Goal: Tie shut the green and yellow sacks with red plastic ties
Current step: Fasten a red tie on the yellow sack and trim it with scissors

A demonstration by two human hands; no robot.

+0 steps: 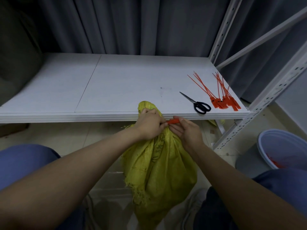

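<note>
The left hand [150,126] clamps the yellow sack [159,170] at its gathered neck. The right hand [186,131] pinches a red tie [173,121] there. Spare ties [221,95] lie at two o'clock

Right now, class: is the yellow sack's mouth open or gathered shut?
Gathered shut: the left hand bunches the sack neck.

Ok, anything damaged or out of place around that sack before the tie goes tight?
The yellow sack is frayed: loose threads hang off its left edge, low down. A yellow scrap lies on the floor under the shelf. Nothing else stands out.
</note>
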